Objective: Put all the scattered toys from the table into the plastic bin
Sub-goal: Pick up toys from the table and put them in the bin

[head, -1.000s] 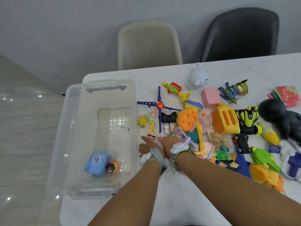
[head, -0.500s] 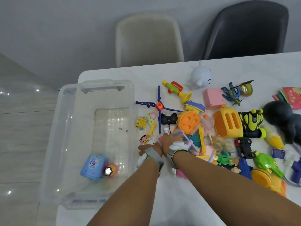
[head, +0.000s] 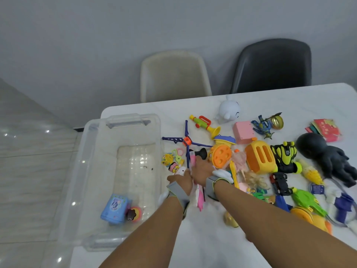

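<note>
At the left of the frame I see the clear plastic bin (head: 90, 171) on the white surface (head: 212, 238), holding a blue toy (head: 115, 207) and a small round pink toy (head: 134, 213) in its lower corner. Just right of the bin, at centre frame, my two hands meet at the edge of the toy pile: the left hand (head: 181, 179) curls its fingers among small figures, including a little pink-and-yellow one (head: 173, 167), though I cannot tell what it actually grips; the right hand (head: 201, 171) lies beside it with fingers bent over a pink piece (head: 192, 160), its hold equally unclear. Both wrists wear grey bands. Further right the scattered toys spread across the surface: a purple pinwheel (head: 186, 141), an orange disc toy (head: 221, 155), an orange toaster (head: 260, 156), a yellow-and-black car (head: 286, 156) and, near the right edge, a black octopus (head: 326, 157). Two chairs stand behind the surface at upper centre.
</note>
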Demonstrator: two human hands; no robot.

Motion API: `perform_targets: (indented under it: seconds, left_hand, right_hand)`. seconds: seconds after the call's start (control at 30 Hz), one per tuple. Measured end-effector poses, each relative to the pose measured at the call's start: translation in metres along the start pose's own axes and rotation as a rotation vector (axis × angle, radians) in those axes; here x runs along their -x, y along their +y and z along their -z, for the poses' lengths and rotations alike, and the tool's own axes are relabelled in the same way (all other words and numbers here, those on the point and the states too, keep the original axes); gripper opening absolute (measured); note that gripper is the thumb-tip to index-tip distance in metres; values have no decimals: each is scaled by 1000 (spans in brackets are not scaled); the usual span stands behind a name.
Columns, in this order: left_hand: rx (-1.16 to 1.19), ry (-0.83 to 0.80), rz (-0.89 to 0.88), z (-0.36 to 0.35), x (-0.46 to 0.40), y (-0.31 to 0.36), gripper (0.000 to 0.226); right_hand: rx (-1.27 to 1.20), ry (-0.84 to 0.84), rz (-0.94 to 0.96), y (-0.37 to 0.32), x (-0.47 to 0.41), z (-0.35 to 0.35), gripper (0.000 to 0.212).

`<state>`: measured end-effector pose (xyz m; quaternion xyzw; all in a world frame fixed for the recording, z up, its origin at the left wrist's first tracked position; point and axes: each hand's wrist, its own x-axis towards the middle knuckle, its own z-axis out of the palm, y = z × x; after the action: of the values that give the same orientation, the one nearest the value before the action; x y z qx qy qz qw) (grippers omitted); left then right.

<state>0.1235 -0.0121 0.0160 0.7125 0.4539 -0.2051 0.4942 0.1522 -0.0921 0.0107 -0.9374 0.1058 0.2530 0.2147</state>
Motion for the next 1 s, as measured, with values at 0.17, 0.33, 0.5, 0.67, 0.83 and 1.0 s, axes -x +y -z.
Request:
perform_targets:
  seconds: [0.17,0.33,0.5,0.67,0.83,1.0]
  left_hand:
    - [34,-65,-100,7,13,7,59]
    - [-175,58,-333,21,36,26,66]
    - [-230,0,-503,49,43,49,61]
    - [-184,40,-590,86,50,72,55]
    - [-97,52,-641,138,35,81,57]
    - [17,58,-628,199,-3,68,55]
  right_hand:
    - [-200,82,52,0,17,18,29]
    - [-379,210,127,-9,39,47,36]
    - [-477,247,145,-30,57,78,34]
    - [-507,267,215,-61,67,103,29]
    - [-515,360,204,-104,71,112,34]
    - [-541,307,248,-154,78,99,38]
